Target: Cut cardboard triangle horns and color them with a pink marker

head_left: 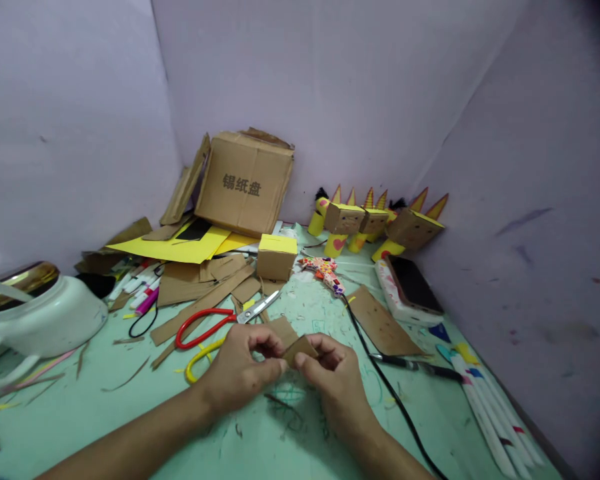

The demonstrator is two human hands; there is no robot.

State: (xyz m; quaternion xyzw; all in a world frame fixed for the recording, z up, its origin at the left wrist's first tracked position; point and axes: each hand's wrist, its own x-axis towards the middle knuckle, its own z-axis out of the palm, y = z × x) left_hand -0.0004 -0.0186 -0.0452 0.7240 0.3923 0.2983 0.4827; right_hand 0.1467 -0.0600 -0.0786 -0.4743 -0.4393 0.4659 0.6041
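Nearly closed, the left grip (pixel 241 368) and right grip (pixel 337 379) pinch a small cardboard piece (pixel 300 349) at opposite edges.

Two human arms. Left grip (pixel 247 365): bare hand, five-fingered, slender. Right grip (pixel 333 373): likewise bare. Left wrist (pixel 207 397), right wrist (pixel 363 427) uncovered. Left forearm (pixel 140 430) slim, bare to near edge of view; right forearm (pixel 393 457) same, shorter stretch visible.

Green tabletop (pixel 150 427), cardboard scraps (pixel 383 323), white markers (pixel 483 413), black cord (pixel 395 396)
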